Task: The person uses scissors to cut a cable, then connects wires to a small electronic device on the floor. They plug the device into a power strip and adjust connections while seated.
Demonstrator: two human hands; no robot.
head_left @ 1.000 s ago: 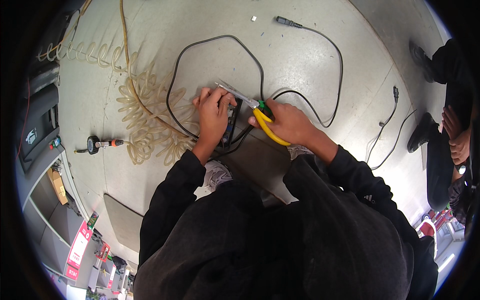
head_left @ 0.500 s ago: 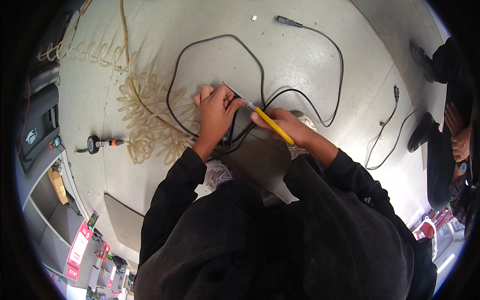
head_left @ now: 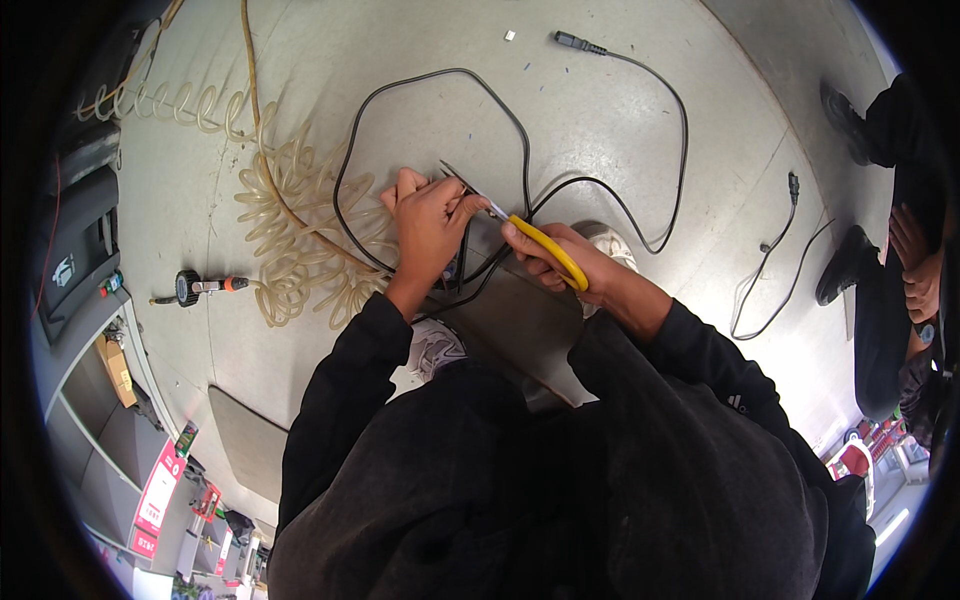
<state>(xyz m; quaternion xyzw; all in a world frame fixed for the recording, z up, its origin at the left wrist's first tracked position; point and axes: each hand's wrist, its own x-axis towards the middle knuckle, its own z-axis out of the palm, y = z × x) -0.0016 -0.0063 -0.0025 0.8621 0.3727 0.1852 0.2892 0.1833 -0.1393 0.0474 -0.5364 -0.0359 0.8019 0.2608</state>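
My right hand (head_left: 565,258) is wrapped around a yellow-handled tool (head_left: 552,248) with long, slim silver jaws that point up and left. I cannot tell whether it is scissors or pliers. My left hand (head_left: 430,222) is closed, thumb and fingers pinching a black cable (head_left: 465,245) right beside the jaws. The jaw tips stick out past the left fingers. What the jaws touch is mostly hidden by that hand. The cable loops widely over the floor and ends in a black connector (head_left: 575,41) at the top.
A tangled clear coiled hose (head_left: 285,220) lies to the left, with a round black gauge (head_left: 188,288) at its end. Another short black cable (head_left: 765,248) lies right. A person (head_left: 880,330) is at the right edge. Shelves (head_left: 90,420) stand at lower left.
The tool's yellow handle has swung and now bows outward. Its jaw tips show more beyond my left fingers. My left hand has barely shifted.
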